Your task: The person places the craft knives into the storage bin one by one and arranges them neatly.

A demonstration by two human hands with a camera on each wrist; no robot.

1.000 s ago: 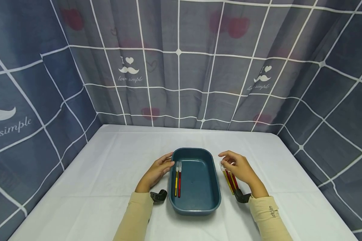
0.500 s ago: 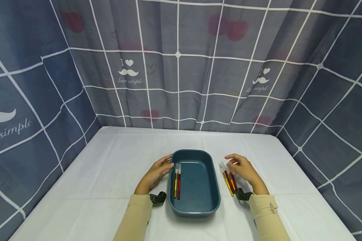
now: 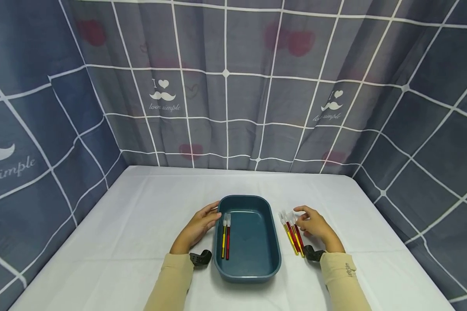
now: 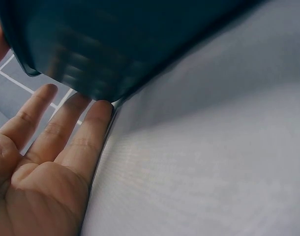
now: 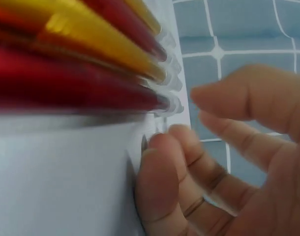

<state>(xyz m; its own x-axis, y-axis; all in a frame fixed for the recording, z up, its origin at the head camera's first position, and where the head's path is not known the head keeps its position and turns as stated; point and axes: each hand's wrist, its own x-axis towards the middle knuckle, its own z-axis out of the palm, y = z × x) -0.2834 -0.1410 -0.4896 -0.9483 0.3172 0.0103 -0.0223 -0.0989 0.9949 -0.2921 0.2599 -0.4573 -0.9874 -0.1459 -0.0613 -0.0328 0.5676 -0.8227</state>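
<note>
A dark teal plastic basin [image 3: 253, 263] stands in the middle of the white table. Along its inner left side lie a yellow pen [image 3: 223, 242] and a red pen [image 3: 228, 242], both with clear caps. My left hand [image 3: 197, 226] rests against the basin's left wall, and its fingers [image 4: 86, 137] look fairly straight in the left wrist view. To the right of the basin, several red and yellow capped pens [image 3: 292, 237] lie side by side. Beside their capped ends is my right hand [image 3: 314, 223]. Its thumb [image 5: 238, 93] is apart from the bent fingers, with no pen between them.
White cloth covers the table [image 3: 159, 185]. A grey-blue checked curtain [image 3: 202, 99] rises behind it and at both sides. Black wrist cameras sit on both wrists, the right one [image 3: 313, 253] close to the lower ends of the loose pens.
My right hand has drawn right and a little nearer, uncovering the clear caps of the loose pens. My left hand keeps its place on the basin. The head view has shifted slightly.
</note>
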